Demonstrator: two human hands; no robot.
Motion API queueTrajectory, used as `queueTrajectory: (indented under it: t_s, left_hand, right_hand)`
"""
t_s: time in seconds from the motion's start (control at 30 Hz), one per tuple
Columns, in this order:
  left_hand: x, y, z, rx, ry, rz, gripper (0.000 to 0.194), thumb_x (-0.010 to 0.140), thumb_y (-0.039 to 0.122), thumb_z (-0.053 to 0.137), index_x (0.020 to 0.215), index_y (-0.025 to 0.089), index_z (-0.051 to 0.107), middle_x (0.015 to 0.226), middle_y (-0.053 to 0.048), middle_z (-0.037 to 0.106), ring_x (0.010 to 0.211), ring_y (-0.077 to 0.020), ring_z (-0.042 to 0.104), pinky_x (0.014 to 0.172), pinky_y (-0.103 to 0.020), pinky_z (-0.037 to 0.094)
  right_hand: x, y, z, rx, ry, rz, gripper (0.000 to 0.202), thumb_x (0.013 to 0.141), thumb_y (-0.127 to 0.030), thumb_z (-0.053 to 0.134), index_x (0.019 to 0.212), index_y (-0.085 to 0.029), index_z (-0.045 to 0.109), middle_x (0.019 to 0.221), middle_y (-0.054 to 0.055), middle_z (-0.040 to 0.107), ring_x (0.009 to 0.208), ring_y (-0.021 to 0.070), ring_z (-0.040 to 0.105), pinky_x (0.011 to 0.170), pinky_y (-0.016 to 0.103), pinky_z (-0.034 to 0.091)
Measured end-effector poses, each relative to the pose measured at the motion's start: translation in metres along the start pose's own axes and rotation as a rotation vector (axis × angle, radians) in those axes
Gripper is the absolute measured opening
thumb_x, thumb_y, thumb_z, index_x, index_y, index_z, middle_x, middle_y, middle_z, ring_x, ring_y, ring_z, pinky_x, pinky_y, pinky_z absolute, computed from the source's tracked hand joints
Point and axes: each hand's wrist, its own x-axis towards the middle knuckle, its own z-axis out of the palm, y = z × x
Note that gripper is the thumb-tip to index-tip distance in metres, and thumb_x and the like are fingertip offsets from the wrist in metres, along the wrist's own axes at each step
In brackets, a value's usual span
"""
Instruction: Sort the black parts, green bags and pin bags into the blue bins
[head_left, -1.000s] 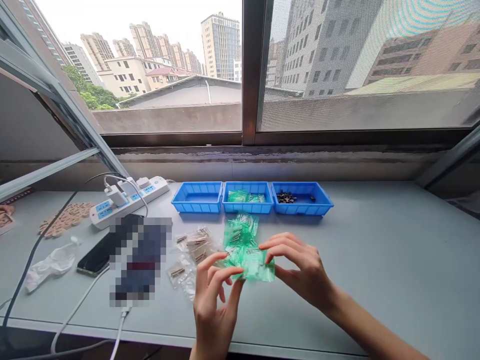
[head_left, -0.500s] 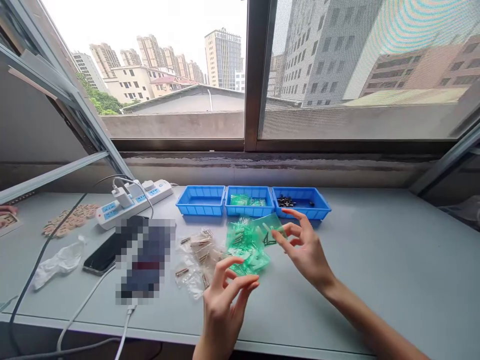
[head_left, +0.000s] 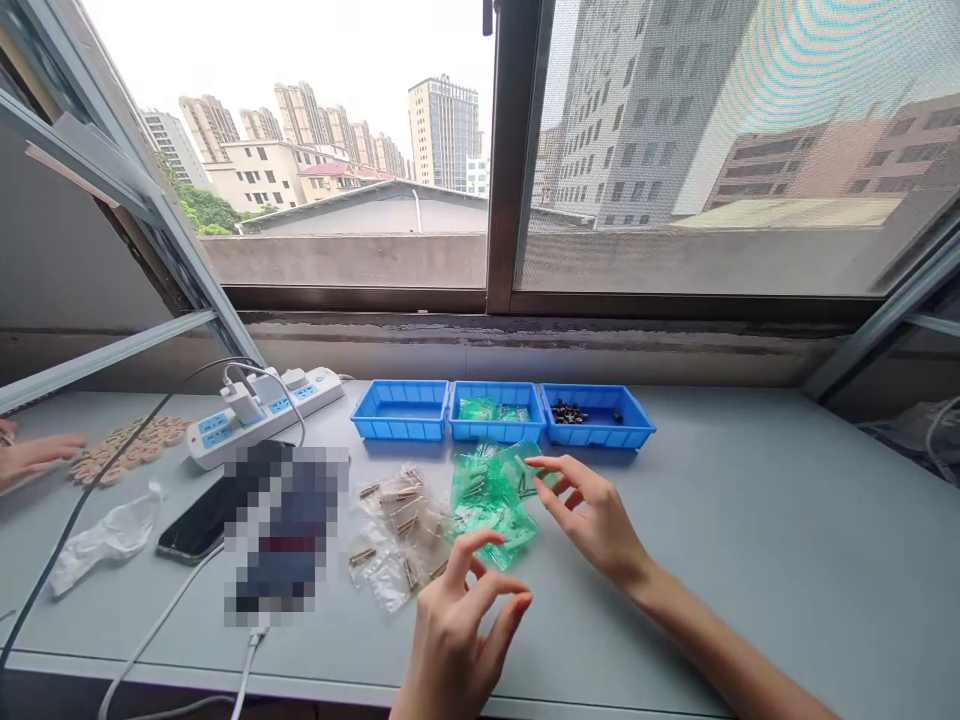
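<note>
My left hand [head_left: 469, 610] is above the front of the table, thumb and index finger apart, with nothing between them. My right hand [head_left: 592, 510] has its thumb and index finger at the edge of a small green plastic bag [head_left: 523, 474] with dark screw-like pieces inside; the bag's corner sits between the fingers. Under and beside it lies a heap of green plastic bags [head_left: 487, 515]. Just left of the heap are several clear plastic bags [head_left: 397, 500] with brownish metal pins or screws.
Behind the bags stand three blue trays: an empty left tray [head_left: 401, 434], a middle tray [head_left: 495, 430] with green bags, and a right tray [head_left: 630, 436] with small black parts. Leftward are a power strip [head_left: 262, 415], a phone [head_left: 191, 520], cables, crumpled tissue [head_left: 109, 540] and another person's hand [head_left: 41, 458].
My right hand has moved left and its index finger has come down nearer the thumb. My left hand has shifted slightly right and down. The other person's hand reaches farther in.
</note>
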Motion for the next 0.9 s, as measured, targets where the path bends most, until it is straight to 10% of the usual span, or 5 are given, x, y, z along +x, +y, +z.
queueTrajectory:
  t_s: [0.4, 0.9]
  left_hand:
    - [-0.009, -0.001, 0.008, -0.021, 0.004, -0.029, 0.034, 0.098, 0.027, 0.038, 0.076, 0.020, 0.063, 0.102, -0.009, 0.060, 0.064, -0.0104, 0.057, 0.058, -0.023, 0.051]
    - [-0.011, -0.004, 0.013, -0.016, 0.037, -0.028, 0.032, 0.096, 0.024, 0.040, 0.076, 0.020, 0.064, 0.101, -0.010, 0.059, 0.060, -0.0102, 0.053, 0.056, -0.025, 0.050]
  right_hand:
    - [0.059, 0.026, -0.021, -0.485, 0.064, -0.357, 0.036, 0.090, -0.033, 0.050, 0.121, -0.018, 0.061, 0.092, 0.008, 0.071, 0.083, 0.0239, 0.065, 0.075, 0.037, 0.052]
    - [0.095, 0.045, -0.002, -0.790, -0.108, -0.494, 0.038, 0.092, -0.046, 0.046, 0.086, -0.022, 0.075, 0.109, 0.013, 0.067, 0.103, 0.0286, 0.057, 0.094, 0.049, 0.038]
